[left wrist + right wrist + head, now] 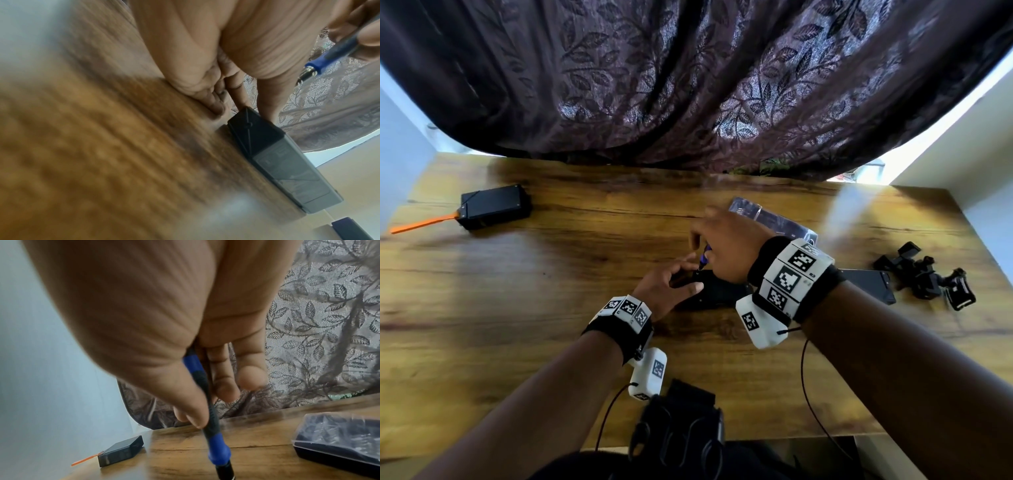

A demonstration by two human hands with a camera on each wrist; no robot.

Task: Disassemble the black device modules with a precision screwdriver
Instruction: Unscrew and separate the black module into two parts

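A black device module (717,292) lies on the wooden table (551,291) at the centre. My left hand (685,278) holds its left end, thumb on top and fingers at the far side. In the left wrist view the module (277,159) lies flat with a fingertip (269,112) against its end. My right hand (705,245) pinches a blue and black precision screwdriver (703,257), held nearly upright with its tip down at the module's near-left corner. In the right wrist view, thumb and fingers grip the screwdriver (207,404); its tip is out of frame.
A second black module (494,210) with an orange strap (421,224) lies at the far left. A clear bit case (774,219) sits behind my right hand. A flat black module (869,284) and several black mount parts (924,277) lie right. A black strap bundle (681,421) sits at the front edge.
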